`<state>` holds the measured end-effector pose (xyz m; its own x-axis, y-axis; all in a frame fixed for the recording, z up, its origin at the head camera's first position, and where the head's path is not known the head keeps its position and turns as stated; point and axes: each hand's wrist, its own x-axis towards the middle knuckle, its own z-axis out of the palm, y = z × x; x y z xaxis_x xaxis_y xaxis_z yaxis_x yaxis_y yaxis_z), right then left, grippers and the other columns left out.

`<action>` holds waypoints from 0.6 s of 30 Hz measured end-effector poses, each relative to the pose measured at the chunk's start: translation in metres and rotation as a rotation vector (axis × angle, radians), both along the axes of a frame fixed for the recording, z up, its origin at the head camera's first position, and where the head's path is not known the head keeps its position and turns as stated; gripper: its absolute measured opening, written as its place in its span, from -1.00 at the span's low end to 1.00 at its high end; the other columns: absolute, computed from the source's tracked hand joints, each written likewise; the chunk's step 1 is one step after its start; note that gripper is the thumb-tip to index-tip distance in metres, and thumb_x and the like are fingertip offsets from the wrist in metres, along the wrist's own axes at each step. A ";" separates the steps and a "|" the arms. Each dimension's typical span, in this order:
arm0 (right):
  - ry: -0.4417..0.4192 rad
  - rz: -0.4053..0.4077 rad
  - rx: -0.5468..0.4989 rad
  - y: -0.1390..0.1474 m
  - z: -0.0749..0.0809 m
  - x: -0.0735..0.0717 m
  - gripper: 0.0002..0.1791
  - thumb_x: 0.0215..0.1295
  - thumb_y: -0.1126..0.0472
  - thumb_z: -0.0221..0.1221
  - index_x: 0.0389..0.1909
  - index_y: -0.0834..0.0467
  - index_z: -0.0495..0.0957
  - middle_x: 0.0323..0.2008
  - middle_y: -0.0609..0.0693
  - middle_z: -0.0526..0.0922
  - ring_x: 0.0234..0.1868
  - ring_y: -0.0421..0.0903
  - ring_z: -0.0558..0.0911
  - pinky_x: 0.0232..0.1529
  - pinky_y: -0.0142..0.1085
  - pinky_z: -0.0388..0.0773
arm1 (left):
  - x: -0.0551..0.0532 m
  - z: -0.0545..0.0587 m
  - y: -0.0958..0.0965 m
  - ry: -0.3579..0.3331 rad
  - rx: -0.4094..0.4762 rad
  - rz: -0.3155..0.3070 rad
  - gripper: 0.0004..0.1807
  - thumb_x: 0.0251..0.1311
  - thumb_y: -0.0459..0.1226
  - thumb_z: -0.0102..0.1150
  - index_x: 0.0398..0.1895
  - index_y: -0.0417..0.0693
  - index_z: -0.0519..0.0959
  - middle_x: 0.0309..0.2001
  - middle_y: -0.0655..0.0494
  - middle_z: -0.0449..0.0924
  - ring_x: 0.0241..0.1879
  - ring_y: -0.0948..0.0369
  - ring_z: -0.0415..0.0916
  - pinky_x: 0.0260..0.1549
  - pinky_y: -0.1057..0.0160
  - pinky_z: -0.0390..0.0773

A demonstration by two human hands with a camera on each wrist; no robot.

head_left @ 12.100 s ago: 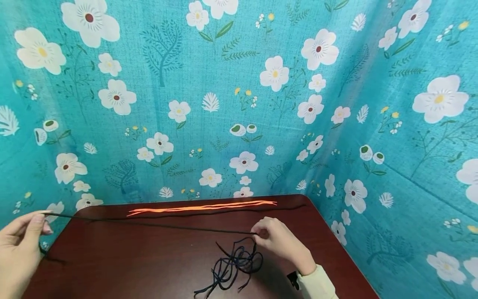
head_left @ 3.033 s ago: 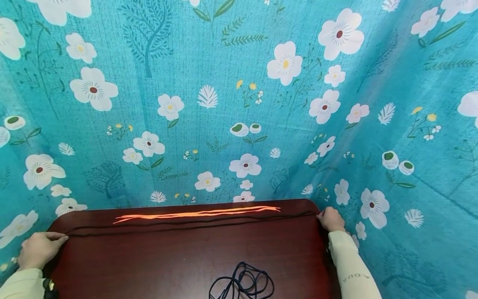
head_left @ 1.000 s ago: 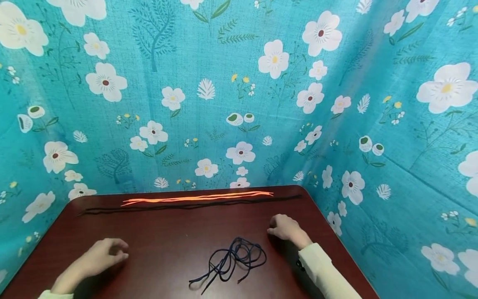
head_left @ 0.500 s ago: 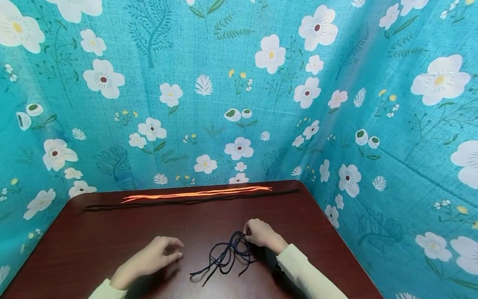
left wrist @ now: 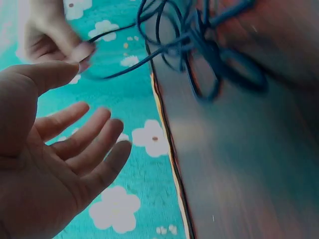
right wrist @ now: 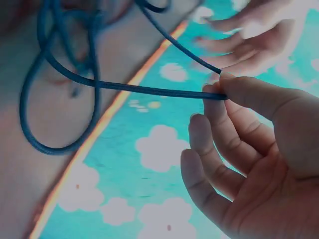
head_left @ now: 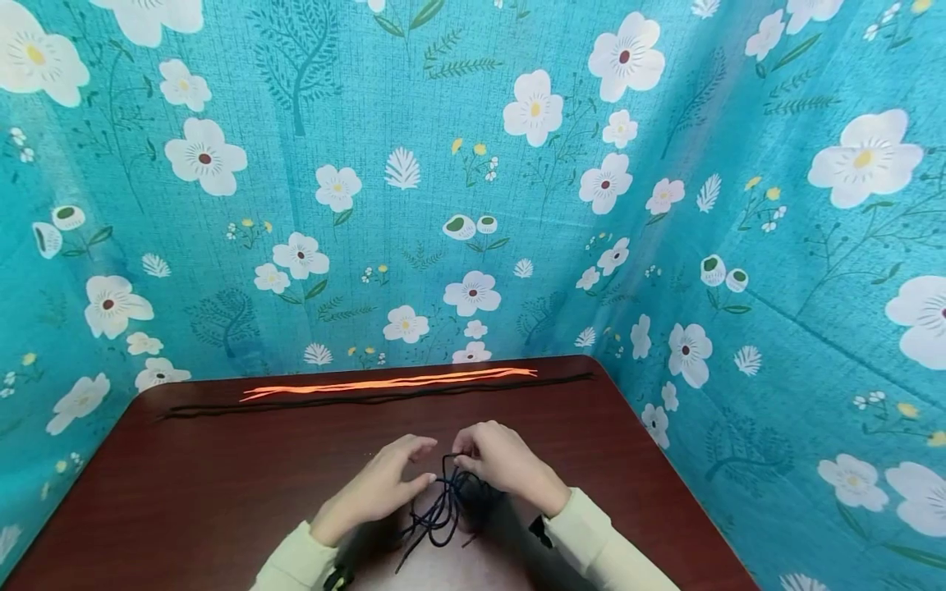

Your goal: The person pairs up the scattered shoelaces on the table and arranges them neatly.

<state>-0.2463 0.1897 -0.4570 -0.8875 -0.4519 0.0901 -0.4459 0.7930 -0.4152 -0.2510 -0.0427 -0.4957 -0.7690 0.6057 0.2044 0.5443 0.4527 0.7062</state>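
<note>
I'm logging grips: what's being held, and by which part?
The right hand pinches the dark blue cord at a bend; the left hand holds nothing.

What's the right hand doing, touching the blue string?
Touching: the right wrist view shows the right hand pinching the blue string between thumb and finger.

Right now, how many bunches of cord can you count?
3: orange cords at the back of the table, black cords just in front, and a blue tangle pinched by the right hand. Some strands may be hidden.
</note>
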 end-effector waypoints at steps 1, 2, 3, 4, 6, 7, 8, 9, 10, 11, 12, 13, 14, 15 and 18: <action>0.004 0.012 -0.007 -0.003 0.006 0.003 -0.96 0.29 0.22 0.37 -0.27 0.04 0.73 -0.46 -0.27 0.63 -0.48 -0.39 0.51 -0.43 -0.44 0.52 | 0.000 -0.001 0.003 0.011 0.008 0.002 -0.53 0.37 -0.22 0.27 0.29 -0.16 0.50 0.18 -0.04 0.56 0.11 0.01 0.57 0.06 -0.11 0.58; 0.012 0.020 -0.012 -0.006 0.012 0.006 -0.96 0.30 0.20 0.37 -0.26 0.03 0.74 -0.45 -0.28 0.64 -0.46 -0.39 0.52 -0.41 -0.45 0.53 | 0.001 -0.001 0.006 0.019 0.019 0.004 -0.55 0.38 -0.23 0.26 0.28 -0.16 0.51 0.17 -0.03 0.57 0.12 0.01 0.57 0.07 -0.11 0.58; 0.028 0.026 -0.015 -0.008 0.017 0.008 -0.96 0.31 0.18 0.37 -0.25 0.02 0.74 -0.44 -0.28 0.64 -0.44 -0.39 0.52 -0.38 -0.44 0.53 | 0.001 -0.001 0.008 0.023 0.034 0.006 -0.60 0.39 -0.23 0.25 0.23 -0.14 0.55 0.14 0.00 0.59 0.11 0.04 0.58 0.07 -0.10 0.58; 0.047 0.029 -0.018 -0.010 0.021 0.011 -0.96 0.32 0.16 0.36 -0.25 0.01 0.74 -0.42 -0.28 0.65 -0.41 -0.39 0.52 -0.37 -0.44 0.53 | 0.001 -0.001 0.009 0.022 0.050 0.005 -0.68 0.40 -0.24 0.24 0.16 -0.11 0.60 0.09 0.05 0.63 0.07 0.08 0.59 0.06 -0.09 0.58; 0.088 0.033 -0.025 -0.013 0.029 0.017 -0.94 0.33 0.12 0.36 -0.25 0.00 0.74 -0.40 -0.29 0.65 -0.37 -0.38 0.52 -0.34 -0.44 0.54 | 0.002 -0.001 0.010 0.009 0.090 0.004 -0.83 0.43 -0.23 0.21 -0.01 -0.03 0.67 -0.03 0.14 0.68 -0.01 0.16 0.61 0.05 -0.07 0.60; 0.110 0.035 -0.033 -0.013 0.033 0.019 -0.93 0.33 0.11 0.36 -0.24 0.00 0.74 -0.39 -0.28 0.66 -0.35 -0.36 0.52 -0.33 -0.43 0.54 | 0.003 0.000 0.010 -0.002 0.112 0.005 -0.87 0.44 -0.22 0.19 -0.09 -0.01 0.69 -0.09 0.19 0.69 -0.06 0.20 0.62 0.03 -0.04 0.62; 0.134 0.034 -0.039 -0.013 0.036 0.021 -0.93 0.33 0.10 0.36 -0.24 -0.01 0.75 -0.39 -0.28 0.65 -0.34 -0.35 0.51 -0.33 -0.43 0.53 | 0.003 0.002 0.009 -0.022 0.136 0.005 -0.87 0.46 -0.20 0.17 -0.16 0.03 0.70 -0.14 0.20 0.70 -0.11 0.22 0.62 0.00 -0.01 0.63; 0.157 0.033 -0.044 -0.013 0.039 0.024 -0.93 0.33 0.09 0.36 -0.24 -0.02 0.75 -0.39 -0.28 0.65 -0.34 -0.34 0.50 -0.33 -0.43 0.53 | 0.004 0.003 0.007 -0.049 0.163 0.006 -0.86 0.47 -0.19 0.16 -0.21 0.05 0.70 -0.19 0.22 0.71 -0.15 0.24 0.62 -0.02 0.04 0.65; 0.172 0.031 -0.053 -0.012 0.041 0.026 -0.93 0.33 0.11 0.36 -0.24 -0.01 0.75 -0.38 -0.28 0.64 -0.34 -0.33 0.49 -0.33 -0.43 0.52 | 0.005 0.005 0.006 -0.073 0.190 0.009 -0.84 0.47 -0.18 0.15 -0.23 0.05 0.70 -0.22 0.22 0.72 -0.18 0.24 0.63 -0.06 0.09 0.66; 0.185 0.029 -0.060 -0.012 0.043 0.027 -0.94 0.33 0.11 0.36 -0.23 -0.02 0.75 -0.37 -0.28 0.64 -0.34 -0.33 0.49 -0.34 -0.44 0.52 | 0.006 0.008 0.004 -0.089 0.217 0.018 -0.84 0.47 -0.17 0.15 -0.22 0.05 0.70 -0.23 0.21 0.73 -0.19 0.23 0.65 -0.10 0.13 0.68; 0.196 0.026 -0.067 -0.011 0.045 0.028 -0.94 0.33 0.12 0.36 -0.22 -0.02 0.75 -0.37 -0.28 0.63 -0.34 -0.32 0.48 -0.34 -0.44 0.51 | 0.007 0.010 0.002 -0.105 0.243 0.030 -0.84 0.47 -0.18 0.16 -0.21 0.03 0.71 -0.24 0.19 0.73 -0.21 0.21 0.67 -0.14 0.18 0.69; 0.203 0.024 -0.073 -0.010 0.046 0.029 -0.94 0.34 0.13 0.36 -0.22 -0.02 0.75 -0.37 -0.28 0.62 -0.34 -0.32 0.48 -0.34 -0.45 0.51 | 0.008 0.012 0.000 -0.111 0.264 0.043 -0.85 0.46 -0.19 0.17 -0.19 0.02 0.71 -0.26 0.18 0.74 -0.23 0.21 0.68 -0.18 0.22 0.69; 0.212 0.020 -0.073 -0.009 0.047 0.029 -0.94 0.34 0.13 0.35 -0.21 -0.03 0.74 -0.36 -0.28 0.61 -0.33 -0.33 0.47 -0.34 -0.45 0.51 | 0.009 0.014 -0.003 -0.115 0.286 0.057 -0.87 0.45 -0.22 0.18 -0.17 0.01 0.72 -0.26 0.16 0.74 -0.25 0.20 0.69 -0.22 0.25 0.69; 0.220 0.018 -0.073 -0.007 0.048 0.029 -0.94 0.34 0.14 0.35 -0.20 -0.03 0.74 -0.36 -0.28 0.61 -0.33 -0.33 0.47 -0.34 -0.45 0.51 | 0.010 0.017 -0.005 -0.112 0.302 0.072 -0.87 0.43 -0.25 0.20 -0.15 -0.01 0.72 -0.27 0.17 0.75 -0.27 0.22 0.70 -0.26 0.29 0.68; 0.247 0.015 -0.068 -0.005 0.049 0.029 -0.92 0.34 0.15 0.36 -0.19 -0.02 0.75 -0.35 -0.27 0.61 -0.32 -0.34 0.48 -0.33 -0.45 0.51 | 0.012 0.023 -0.014 -0.091 0.329 0.117 -0.86 0.40 -0.30 0.23 -0.08 -0.08 0.73 -0.29 0.16 0.75 -0.31 0.29 0.70 -0.31 0.32 0.67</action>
